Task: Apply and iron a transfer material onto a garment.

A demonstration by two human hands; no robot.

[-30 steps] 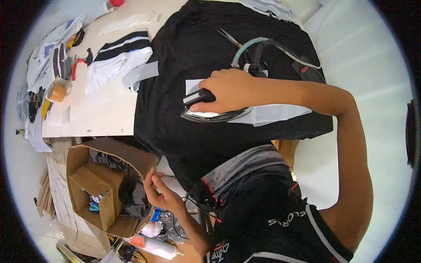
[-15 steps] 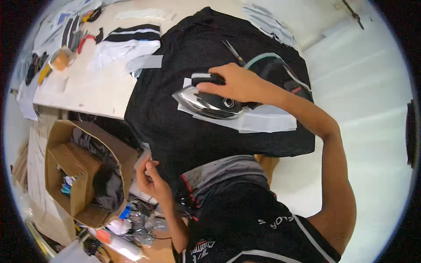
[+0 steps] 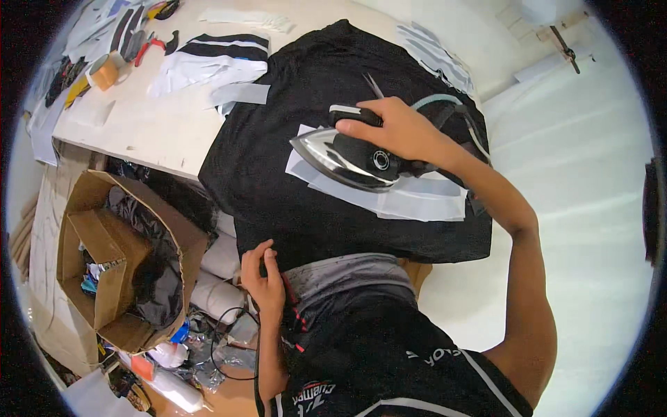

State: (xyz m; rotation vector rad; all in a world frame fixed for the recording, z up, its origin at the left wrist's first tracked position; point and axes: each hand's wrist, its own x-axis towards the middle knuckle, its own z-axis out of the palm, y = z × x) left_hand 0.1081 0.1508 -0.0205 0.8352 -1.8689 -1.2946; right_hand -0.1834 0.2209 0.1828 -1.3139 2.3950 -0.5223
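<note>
My right hand (image 3: 410, 132) is wrapped around the black handle of a clothes iron (image 3: 340, 158). The iron's shiny metal body rests on white paper or fabric pieces (image 3: 417, 201), its tip toward the left. Beneath them spreads a large piece of black cloth (image 3: 278, 201), reaching over the near table edge toward my body. Scissors (image 3: 373, 85) lie on the cloth beyond my right hand, partly hidden by it. My left hand (image 3: 262, 281) is off the near edge of the black cloth, close to my waist, fingers loosely bent and apart, with nothing visible in it.
A cardboard box (image 3: 128, 264) with dark cloth stands below the table at left. Black-striped white cloth (image 3: 215, 66), a tape roll (image 3: 104, 72) and red-handled pliers (image 3: 147, 48) lie on the table (image 3: 160, 139). Grey strips (image 3: 434, 59) sit at the far right. Bottles and cables clutter the floor.
The iron, in my right hand, has shifted slightly right over the white pieces. My left hand has moved right, closer to my waist, its fingers now straighter. The whole view has shifted a little.
</note>
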